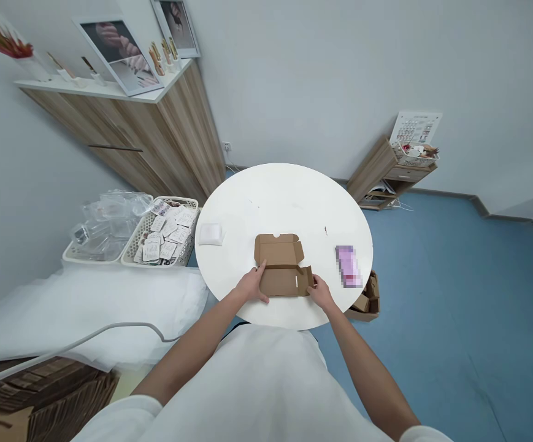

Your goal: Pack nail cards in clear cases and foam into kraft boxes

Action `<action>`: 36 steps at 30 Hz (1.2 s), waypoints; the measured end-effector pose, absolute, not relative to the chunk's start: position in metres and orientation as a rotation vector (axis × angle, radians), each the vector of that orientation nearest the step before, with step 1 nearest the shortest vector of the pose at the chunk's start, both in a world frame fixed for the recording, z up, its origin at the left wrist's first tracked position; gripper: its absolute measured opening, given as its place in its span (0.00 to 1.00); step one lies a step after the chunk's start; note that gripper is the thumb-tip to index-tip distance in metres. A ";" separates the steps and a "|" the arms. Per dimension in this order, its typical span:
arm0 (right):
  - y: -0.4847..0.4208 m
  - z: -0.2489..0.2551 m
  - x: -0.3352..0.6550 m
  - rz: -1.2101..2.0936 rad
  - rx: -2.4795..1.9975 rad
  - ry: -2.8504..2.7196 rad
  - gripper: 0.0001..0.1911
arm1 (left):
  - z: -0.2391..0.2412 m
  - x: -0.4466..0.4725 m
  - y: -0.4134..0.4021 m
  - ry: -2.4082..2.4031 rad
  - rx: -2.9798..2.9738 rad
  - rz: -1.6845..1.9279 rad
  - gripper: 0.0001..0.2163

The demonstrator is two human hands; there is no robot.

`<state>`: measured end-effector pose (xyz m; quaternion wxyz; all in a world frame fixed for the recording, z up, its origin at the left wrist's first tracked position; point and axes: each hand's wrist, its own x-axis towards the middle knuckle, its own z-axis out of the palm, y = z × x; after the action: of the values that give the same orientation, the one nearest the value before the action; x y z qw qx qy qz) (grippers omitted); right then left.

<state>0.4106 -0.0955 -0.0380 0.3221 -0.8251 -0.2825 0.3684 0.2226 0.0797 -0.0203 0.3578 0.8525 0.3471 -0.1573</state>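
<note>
A brown cardboard mailer box [279,281], partly folded, lies on the white round table [289,196]. Its lid panel [278,250] is laid back flat, away from me, and its right end flap stands partly up. My left hand [251,286] holds the left side of the box, thumb and fingers bracketing the wall. At the other end, my right hand [321,293] has its fingers closed on the right flap. A blurred pink-purple package [349,266] lies to the right of my right hand. Further left on the table sits a small white packet [211,234].
Left of the table stand white baskets, one with printed cards [169,230], another with clear plastic packaging [112,221]. A white foam-like sheet [156,294] and stacked flat cardboard [49,393] are nearer. A carton [371,301] stands on the floor at right.
</note>
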 end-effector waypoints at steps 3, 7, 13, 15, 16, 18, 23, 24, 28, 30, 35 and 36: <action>-0.085 -0.028 0.396 1.041 -2.072 -0.736 0.24 | -0.021 0.224 0.078 0.886 2.204 -0.411 0.59; -0.078 -0.027 0.382 0.970 -2.118 -0.745 0.26 | -0.022 0.224 0.077 0.867 2.214 -0.425 0.59; -0.069 -0.034 0.381 0.863 -2.336 -0.671 0.19 | -0.019 0.223 0.078 0.844 2.243 -0.445 0.58; -0.067 -0.034 0.383 0.843 -2.415 -0.679 0.17 | -0.018 0.223 0.079 0.843 2.247 -0.467 0.57; -0.066 -0.034 0.383 0.839 -2.437 -0.683 0.16 | -0.018 0.222 0.079 0.835 2.250 -0.472 0.56; -0.066 -0.034 0.385 0.836 -2.457 -0.695 0.14 | -0.020 0.220 0.079 0.813 2.256 -0.469 0.56; -0.069 -0.037 0.390 0.853 -2.498 -0.728 0.05 | -0.027 0.217 0.078 0.816 2.217 -0.495 0.56; -0.069 -0.038 0.391 0.857 -2.510 -0.739 0.03 | -0.028 0.218 0.078 0.818 2.202 -0.501 0.57; -0.070 -0.047 0.391 0.872 -2.535 -0.777 0.05 | -0.029 0.222 0.076 0.810 2.165 -0.514 0.57; -0.070 -0.051 0.392 0.879 -2.542 -0.780 0.05 | -0.029 0.226 0.074 0.793 2.165 -0.507 0.57; -0.074 -0.053 0.401 0.846 -2.548 -0.781 0.03 | -0.026 0.239 0.069 0.827 2.119 -0.476 0.57; -0.076 -0.053 0.403 0.841 -2.537 -0.779 0.03 | -0.025 0.240 0.068 0.829 2.111 -0.462 0.57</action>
<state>0.4032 -0.0755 -0.0526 0.1778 -0.8968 -0.2754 0.2971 0.2404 0.0679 -0.0250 0.4018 0.8351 0.3281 -0.1828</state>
